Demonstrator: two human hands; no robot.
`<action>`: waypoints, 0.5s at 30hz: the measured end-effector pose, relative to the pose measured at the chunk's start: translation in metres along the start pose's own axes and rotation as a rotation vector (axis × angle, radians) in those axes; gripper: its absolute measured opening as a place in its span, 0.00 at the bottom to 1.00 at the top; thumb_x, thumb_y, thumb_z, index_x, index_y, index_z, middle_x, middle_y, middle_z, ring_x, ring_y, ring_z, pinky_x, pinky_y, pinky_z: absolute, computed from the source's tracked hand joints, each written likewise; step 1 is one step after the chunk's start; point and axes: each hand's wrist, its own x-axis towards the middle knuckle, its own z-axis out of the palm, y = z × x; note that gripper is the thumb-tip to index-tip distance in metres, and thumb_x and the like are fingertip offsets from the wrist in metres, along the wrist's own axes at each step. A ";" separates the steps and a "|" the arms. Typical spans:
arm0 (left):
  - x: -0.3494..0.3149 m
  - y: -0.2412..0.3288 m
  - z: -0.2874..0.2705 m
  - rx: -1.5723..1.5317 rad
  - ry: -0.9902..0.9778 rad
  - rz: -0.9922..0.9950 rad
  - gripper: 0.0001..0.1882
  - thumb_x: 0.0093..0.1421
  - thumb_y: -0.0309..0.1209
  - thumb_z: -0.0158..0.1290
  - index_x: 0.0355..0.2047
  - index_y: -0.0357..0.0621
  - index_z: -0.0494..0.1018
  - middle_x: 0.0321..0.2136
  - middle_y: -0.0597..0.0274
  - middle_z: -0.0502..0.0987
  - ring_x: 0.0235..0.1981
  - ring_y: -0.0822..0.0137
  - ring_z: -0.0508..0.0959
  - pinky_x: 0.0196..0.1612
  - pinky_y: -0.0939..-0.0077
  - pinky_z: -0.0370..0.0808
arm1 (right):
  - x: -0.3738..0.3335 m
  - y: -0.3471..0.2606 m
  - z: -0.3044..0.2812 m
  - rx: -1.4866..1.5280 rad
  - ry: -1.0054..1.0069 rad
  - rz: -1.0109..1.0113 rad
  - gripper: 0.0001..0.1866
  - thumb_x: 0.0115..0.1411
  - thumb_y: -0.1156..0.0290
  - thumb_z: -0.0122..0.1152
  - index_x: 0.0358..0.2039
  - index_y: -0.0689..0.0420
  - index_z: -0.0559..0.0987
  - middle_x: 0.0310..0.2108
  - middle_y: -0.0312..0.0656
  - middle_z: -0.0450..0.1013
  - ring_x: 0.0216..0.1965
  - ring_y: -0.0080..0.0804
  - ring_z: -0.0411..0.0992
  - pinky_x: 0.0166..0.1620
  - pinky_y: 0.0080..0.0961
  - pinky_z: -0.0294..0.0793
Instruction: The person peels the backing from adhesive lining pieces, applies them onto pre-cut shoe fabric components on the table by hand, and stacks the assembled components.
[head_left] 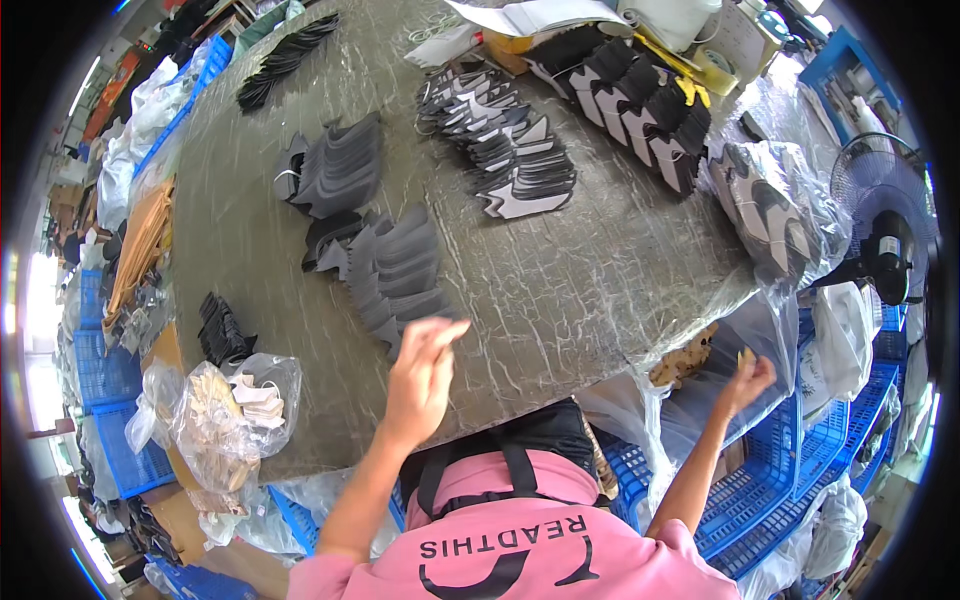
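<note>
My left hand point(424, 376) is over the table, at the near end of a fanned row of dark grey cut pieces point(398, 262). Its fingers reach forward, partly apart and slightly blurred, and nothing shows in them. Off the table's right edge, my right hand point(750, 382) is curled above a clear plastic bag point(735, 335) with tan pieces point(684, 357) inside. Whether the curled fingers hold something small is hidden. Beyond the left hand lies another fanned stack of grey pieces point(345, 165).
Grey-and-black pieces point(505, 140) and banded stacks point(640, 110) line the far side of the table point(560, 300). A wrapped bundle point(768, 210) and a black fan point(885, 215) stand at right. At left are a bag of beige pieces point(225, 410) and blue crates point(110, 365).
</note>
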 end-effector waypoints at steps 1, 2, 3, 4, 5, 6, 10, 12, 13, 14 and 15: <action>0.027 0.003 0.009 0.002 -0.042 0.002 0.18 0.65 0.24 0.44 0.54 0.47 0.72 0.49 0.47 0.69 0.36 0.54 0.77 0.44 0.66 0.73 | -0.008 0.048 -0.009 -0.198 -0.139 -0.021 0.24 0.61 0.58 0.55 0.51 0.63 0.69 0.47 0.47 0.65 0.48 0.39 0.64 0.54 0.36 0.62; 0.051 0.003 0.019 -0.008 -0.085 0.005 0.20 0.65 0.23 0.45 0.56 0.52 0.71 0.54 0.43 0.66 0.39 0.48 0.78 0.46 0.61 0.74 | -0.018 0.094 -0.025 -0.494 -0.383 0.123 0.36 0.58 0.55 0.60 0.60 0.64 0.64 0.59 0.55 0.60 0.60 0.51 0.59 0.62 0.45 0.56; 0.080 0.001 0.032 0.044 -0.118 0.041 0.23 0.64 0.23 0.45 0.59 0.56 0.67 0.56 0.40 0.63 0.40 0.44 0.78 0.47 0.58 0.75 | -0.020 0.144 -0.059 -0.833 -0.566 0.144 0.43 0.54 0.51 0.65 0.63 0.63 0.62 0.64 0.56 0.57 0.65 0.56 0.54 0.66 0.50 0.52; 0.095 -0.007 0.034 0.220 -0.134 0.026 0.26 0.64 0.24 0.46 0.61 0.59 0.64 0.58 0.37 0.61 0.42 0.39 0.77 0.47 0.54 0.76 | -0.037 0.132 -0.034 -0.730 -0.645 0.377 0.44 0.52 0.51 0.69 0.63 0.63 0.63 0.64 0.56 0.57 0.64 0.55 0.55 0.65 0.49 0.54; 0.109 -0.007 0.040 0.232 -0.118 0.029 0.26 0.64 0.24 0.46 0.61 0.59 0.64 0.58 0.37 0.61 0.42 0.39 0.77 0.47 0.54 0.76 | -0.036 0.124 -0.034 -0.614 -0.497 0.248 0.37 0.55 0.56 0.68 0.60 0.63 0.67 0.60 0.54 0.63 0.61 0.50 0.61 0.62 0.45 0.59; 0.121 -0.006 0.047 0.264 -0.197 -0.033 0.28 0.63 0.25 0.46 0.63 0.61 0.61 0.59 0.33 0.59 0.43 0.36 0.76 0.47 0.51 0.76 | -0.033 0.114 -0.039 -0.505 -0.339 0.126 0.31 0.57 0.61 0.67 0.56 0.63 0.71 0.56 0.51 0.68 0.57 0.45 0.66 0.59 0.40 0.65; 0.125 -0.021 0.063 0.300 -0.228 -0.075 0.31 0.63 0.27 0.46 0.66 0.60 0.55 0.58 0.25 0.57 0.42 0.31 0.76 0.46 0.48 0.76 | 0.016 -0.047 -0.007 0.065 -0.108 0.092 0.05 0.63 0.77 0.59 0.39 0.60 0.79 0.30 0.29 0.72 0.28 0.11 0.65 0.31 0.11 0.65; 0.128 -0.008 0.068 0.296 -0.257 -0.140 0.31 0.63 0.28 0.46 0.66 0.57 0.54 0.58 0.22 0.57 0.40 0.30 0.76 0.44 0.46 0.76 | 0.040 -0.130 0.004 0.189 -0.090 -0.146 0.03 0.61 0.80 0.61 0.36 0.61 0.79 0.28 0.28 0.69 0.27 0.11 0.62 0.30 0.10 0.62; 0.125 -0.009 0.067 0.292 -0.236 -0.153 0.31 0.63 0.28 0.46 0.66 0.56 0.55 0.58 0.23 0.57 0.40 0.30 0.76 0.44 0.46 0.76 | 0.047 -0.173 0.017 0.266 -0.133 -0.149 0.04 0.60 0.81 0.61 0.36 0.61 0.79 0.28 0.28 0.69 0.27 0.12 0.63 0.31 0.10 0.62; 0.123 -0.009 0.067 0.285 -0.216 -0.162 0.30 0.63 0.28 0.46 0.66 0.55 0.55 0.59 0.23 0.57 0.41 0.30 0.76 0.44 0.46 0.76 | 0.060 -0.198 0.037 0.310 -0.112 -0.294 0.05 0.59 0.82 0.61 0.35 0.60 0.79 0.29 0.30 0.72 0.27 0.13 0.64 0.31 0.11 0.62; 0.121 -0.002 0.072 0.276 -0.226 -0.128 0.30 0.63 0.28 0.46 0.66 0.55 0.55 0.59 0.23 0.57 0.41 0.30 0.76 0.44 0.46 0.76 | 0.075 -0.223 0.046 0.341 -0.122 -0.393 0.06 0.57 0.83 0.62 0.34 0.60 0.79 0.30 0.33 0.74 0.27 0.15 0.65 0.31 0.12 0.63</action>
